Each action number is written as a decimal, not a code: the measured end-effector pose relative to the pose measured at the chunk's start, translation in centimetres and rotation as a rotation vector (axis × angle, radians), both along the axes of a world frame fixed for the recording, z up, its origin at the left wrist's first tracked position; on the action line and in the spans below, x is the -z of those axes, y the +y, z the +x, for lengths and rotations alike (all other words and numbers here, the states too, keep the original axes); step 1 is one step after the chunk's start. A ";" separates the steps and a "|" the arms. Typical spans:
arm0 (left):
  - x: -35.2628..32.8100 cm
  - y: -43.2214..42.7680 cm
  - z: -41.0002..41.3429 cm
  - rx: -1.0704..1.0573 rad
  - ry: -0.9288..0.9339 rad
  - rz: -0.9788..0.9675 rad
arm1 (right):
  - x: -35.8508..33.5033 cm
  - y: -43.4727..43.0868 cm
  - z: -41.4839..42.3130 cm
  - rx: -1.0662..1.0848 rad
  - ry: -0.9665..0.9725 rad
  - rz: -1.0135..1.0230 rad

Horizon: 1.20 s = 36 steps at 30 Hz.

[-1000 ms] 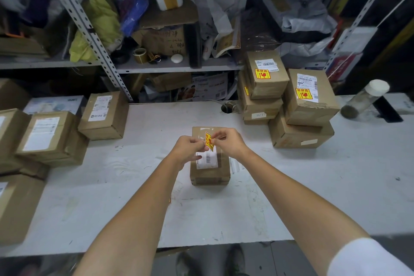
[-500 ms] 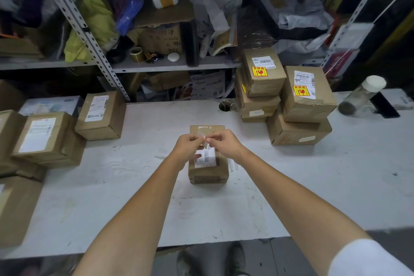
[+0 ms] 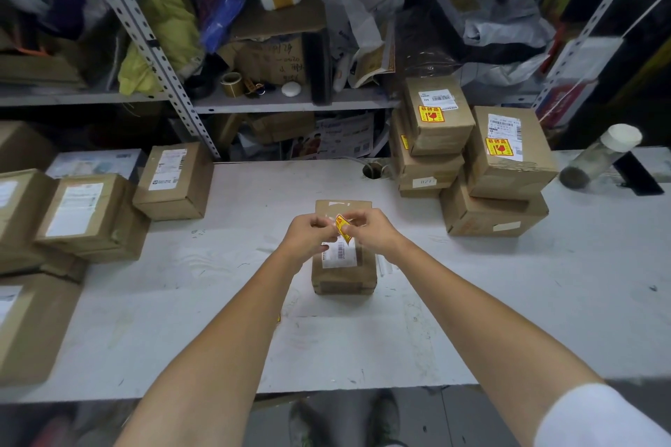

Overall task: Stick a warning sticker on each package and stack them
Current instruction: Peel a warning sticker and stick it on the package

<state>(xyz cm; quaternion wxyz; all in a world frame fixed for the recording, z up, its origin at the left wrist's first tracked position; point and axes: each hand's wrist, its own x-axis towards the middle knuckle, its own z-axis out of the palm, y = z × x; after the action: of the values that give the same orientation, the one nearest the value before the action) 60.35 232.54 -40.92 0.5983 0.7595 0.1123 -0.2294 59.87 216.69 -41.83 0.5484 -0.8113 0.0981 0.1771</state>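
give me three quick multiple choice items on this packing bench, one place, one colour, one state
1. The stickered packages stand:
A) left of the centre package
B) right of it
C) on the floor

2. The loose sticker is:
A) yellow and red
B) blue
C) green

3. That sticker is:
A) stuck flat on a package
B) dropped on the floor
C) pinched between the left hand and right hand

Key:
1. B, the stack sits to its right.
2. A, its print shows those colours.
3. C, both hands' fingertips meet on it above the centre package.
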 end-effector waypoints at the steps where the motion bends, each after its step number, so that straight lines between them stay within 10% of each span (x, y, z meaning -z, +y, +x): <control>1: 0.1 0.0 0.0 -0.016 -0.005 0.007 | 0.1 0.1 0.0 0.025 -0.002 -0.007; 22: 1.7 -0.4 -0.1 -0.033 -0.094 0.158 | -0.8 0.1 -0.7 0.158 0.054 0.183; 36: 1.8 -2.3 0.0 0.043 -0.151 0.307 | 0.8 -0.6 -0.7 0.113 -0.022 -0.068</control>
<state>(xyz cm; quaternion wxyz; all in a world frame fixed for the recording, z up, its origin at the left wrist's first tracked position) 60.32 230.26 -42.72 0.4768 0.8593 0.0845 -0.1646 59.14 216.06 -42.62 0.5306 -0.8246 0.1437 0.1335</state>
